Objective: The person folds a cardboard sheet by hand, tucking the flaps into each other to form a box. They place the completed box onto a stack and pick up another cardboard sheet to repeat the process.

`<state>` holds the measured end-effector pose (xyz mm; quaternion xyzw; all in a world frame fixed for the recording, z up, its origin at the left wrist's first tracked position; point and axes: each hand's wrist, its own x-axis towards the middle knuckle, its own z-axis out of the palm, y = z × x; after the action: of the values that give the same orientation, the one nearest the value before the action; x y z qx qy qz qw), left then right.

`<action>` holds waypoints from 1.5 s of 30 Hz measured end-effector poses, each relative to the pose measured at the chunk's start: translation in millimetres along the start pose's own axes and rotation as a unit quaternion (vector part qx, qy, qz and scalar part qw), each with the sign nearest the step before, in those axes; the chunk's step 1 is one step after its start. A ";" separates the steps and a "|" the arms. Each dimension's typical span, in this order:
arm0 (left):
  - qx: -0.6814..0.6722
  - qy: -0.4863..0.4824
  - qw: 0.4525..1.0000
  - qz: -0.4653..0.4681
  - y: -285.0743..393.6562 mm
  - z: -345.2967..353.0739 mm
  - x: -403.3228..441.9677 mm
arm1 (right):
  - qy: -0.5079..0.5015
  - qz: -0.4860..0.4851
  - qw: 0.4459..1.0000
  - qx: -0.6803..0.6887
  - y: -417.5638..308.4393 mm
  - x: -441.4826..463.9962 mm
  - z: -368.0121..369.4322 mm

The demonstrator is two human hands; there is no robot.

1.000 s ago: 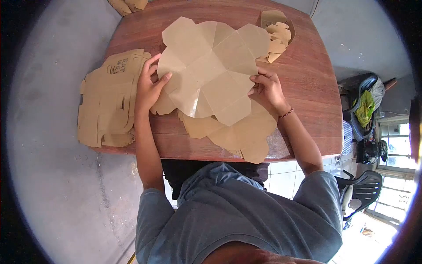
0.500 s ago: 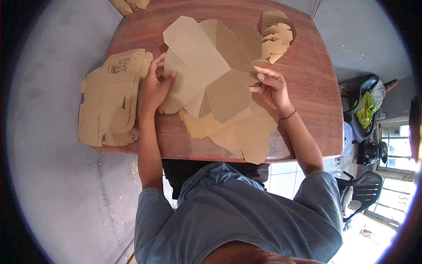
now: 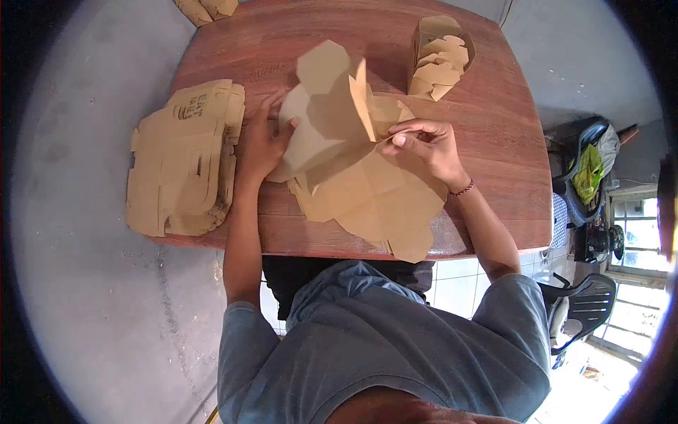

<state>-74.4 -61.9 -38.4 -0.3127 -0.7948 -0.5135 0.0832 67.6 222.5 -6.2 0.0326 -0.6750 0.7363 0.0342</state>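
Observation:
A partly folded brown cardboard box (image 3: pixel 314 120) is held over the table in the middle of the head view, its inside facing me and some flaps standing up. My left hand (image 3: pixel 265 145) grips its left side, thumb on the near face and fingers partly hidden behind the edge. With thumb and fingertips pinched together, my right hand (image 3: pixel 427 145) holds the box's right corner where panels meet. Flat, unfolded cardboard blanks (image 3: pixel 381 205) lie beneath and nearer to me, overlapping by the table's front edge.
On the left, a stack of flat printed cardboard boxes (image 3: pixel 180 162) lies by the table edge. An open box (image 3: pixel 441 56) with cardboard pieces nested in it stands at the back right of the wooden table (image 3: pixel 501 177). Chairs (image 3: pixel 583 307) stand beyond on the right.
The box's panels have gone from spread nearly flat to folded upward at the right corner. My right hand has shifted slightly left and my left hand has turned inward a little.

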 end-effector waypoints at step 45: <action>-0.410 -0.227 0.853 -0.229 44.6 15.4 -26.6 | -0.017 -0.279 0.880 -0.383 2.9 -10.6 39.7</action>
<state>-24.5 -47.1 -23.5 -0.2355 -0.5581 -0.7120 -0.3550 78.0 182.6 -6.6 0.2166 -0.8680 0.3794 0.2362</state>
